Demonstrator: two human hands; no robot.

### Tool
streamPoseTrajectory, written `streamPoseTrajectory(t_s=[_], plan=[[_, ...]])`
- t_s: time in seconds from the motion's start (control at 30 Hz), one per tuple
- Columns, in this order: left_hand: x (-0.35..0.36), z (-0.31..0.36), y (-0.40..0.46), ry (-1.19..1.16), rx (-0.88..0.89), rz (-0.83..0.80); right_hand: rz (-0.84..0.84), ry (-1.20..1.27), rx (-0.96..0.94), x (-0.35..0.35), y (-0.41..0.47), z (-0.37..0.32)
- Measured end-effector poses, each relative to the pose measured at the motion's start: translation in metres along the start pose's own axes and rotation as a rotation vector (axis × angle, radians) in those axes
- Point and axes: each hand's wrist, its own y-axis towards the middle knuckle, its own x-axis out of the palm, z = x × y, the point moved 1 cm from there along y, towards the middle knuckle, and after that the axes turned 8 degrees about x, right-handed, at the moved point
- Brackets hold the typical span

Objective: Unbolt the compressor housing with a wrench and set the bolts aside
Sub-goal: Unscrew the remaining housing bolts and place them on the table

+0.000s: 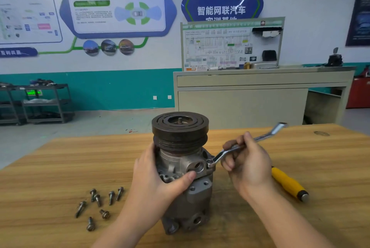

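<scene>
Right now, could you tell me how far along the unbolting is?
Done: seven bolts lie loose on the table, left of the compressor. In hand: the left hand steadies the compressor while the right hand holds the wrench, its ring end on a bolt on the right flank. Left: that bolt; others, if any, cannot be seen from here.

Single head view, looking forward and down, close over wooden table [60,167]; wall behind.

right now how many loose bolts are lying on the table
7, all left of the compressor: four in a back cluster, one far left, two nearer. The arm may hide more.
</scene>
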Motion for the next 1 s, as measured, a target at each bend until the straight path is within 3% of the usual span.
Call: streamPoseTrajectory(t_s=[0.1, 0.23, 0.33, 0.43, 0.7, 0.77, 0.93, 1.0], plan=[[0.001, 0.001, 0.0, 0.003, -0.003, 0.001, -0.039, 0.021, 0.281, 0.0, 0.01, -0.004], [0.0, 0.001, 0.0, -0.016, -0.01, -0.002, -0.041, 0.111, 0.248, -0.004, 0.01, -0.002], [-0.001, 0.0, 0.0, -0.018, -0.01, -0.009, 0.013, 0.148, 0.065, -0.005, 0.004, -0.006], [-0.001, -0.001, 0.0, -0.025, -0.01, -0.006, 0.048, 0.022, -0.131, -0.004, -0.001, -0.01], [-0.001, -0.002, 0.0, -0.016, -0.008, -0.014, 0.021, -0.201, -0.448, 0.002, -0.018, -0.008], [-0.001, -0.002, -0.001, -0.014, -0.009, -0.011, -0.037, -0.339, -0.606, 0.004, -0.027, -0.005], [-0.001, 0.0, 0.0, -0.006, 0.01, -0.015, -0.374, -0.782, -1.142, 0.004, -0.042, 0.004], [-0.002, 0.0, 0.001, -0.024, 0.017, -0.022, -0.382, -0.867, -1.254, 0.004, -0.044, 0.014]])
